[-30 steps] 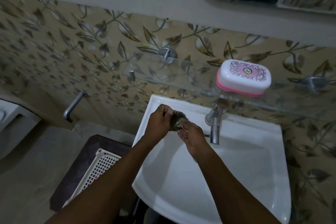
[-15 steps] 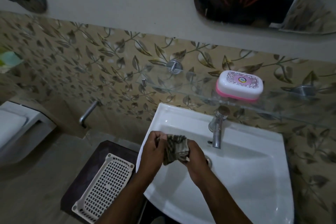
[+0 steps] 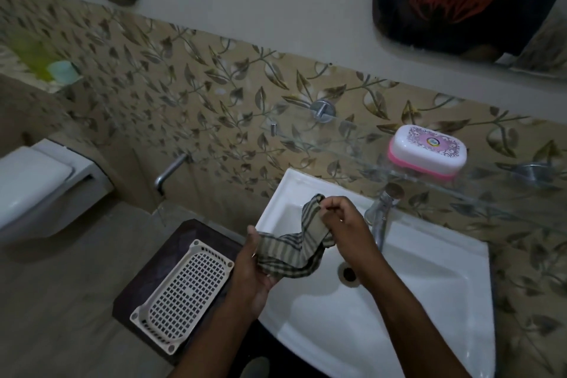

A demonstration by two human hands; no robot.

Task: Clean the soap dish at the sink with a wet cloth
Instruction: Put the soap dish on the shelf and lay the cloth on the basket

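A white toilet [image 3: 36, 181] sits at the far left. A cream lattice basket [image 3: 184, 294] lies on a dark surface, at 8 o'clock from the left hand [image 3: 251, 270], whose thumb and fingers hold the lower end of the striped cloth [image 3: 294, 250]. The right hand [image 3: 343, 221] pinches the upper end (fingers curled tight) over the white sink [image 3: 429, 316], just beside the tap [image 3: 383, 215]. The soap dish [image 3: 428, 150], lid on, stands on the glass shelf [image 3: 352, 147] at 1 o'clock from that hand, untouched.
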